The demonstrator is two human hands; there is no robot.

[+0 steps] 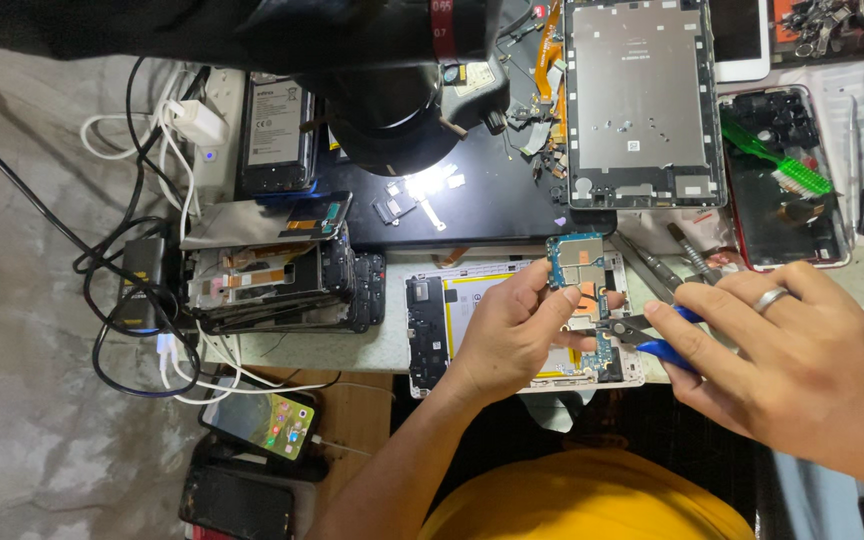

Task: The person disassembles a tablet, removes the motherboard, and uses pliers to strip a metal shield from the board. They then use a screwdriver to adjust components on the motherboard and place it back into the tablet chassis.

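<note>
— Head view: what do the hands have?

— Left hand (512,325) pinches a blue-green circuit board (584,290) between thumb and fingers, over an opened phone (432,330) that lies at the near edge of the workbench (382,345). Right hand (792,360), a ring on one finger, is clenched around blue-handled pliers (652,335).

— Which way does the board run?

— Its long axis goes from the far side toward the near edge, tilted slightly; the wider end points away from the person, toward the black mat (492,200). The lower end sits just beside the plier tips.

— And the pliers?

— They lie crosswise, handles toward the right, nose pointing left at the board. Whether the tips actually touch it, I cannot tell.

— How does the phone lie?

— Back off, yellow-edged battery showing, long axis running left to right along the near edge.

— What else is about?

— A stack of phone parts (282,285) to the left of it, a bare tablet frame (642,100) at the far side, a green brush (777,160) on a red-edged phone toward the right, and a phone with a lit screen (262,420) down at the near left.
</note>
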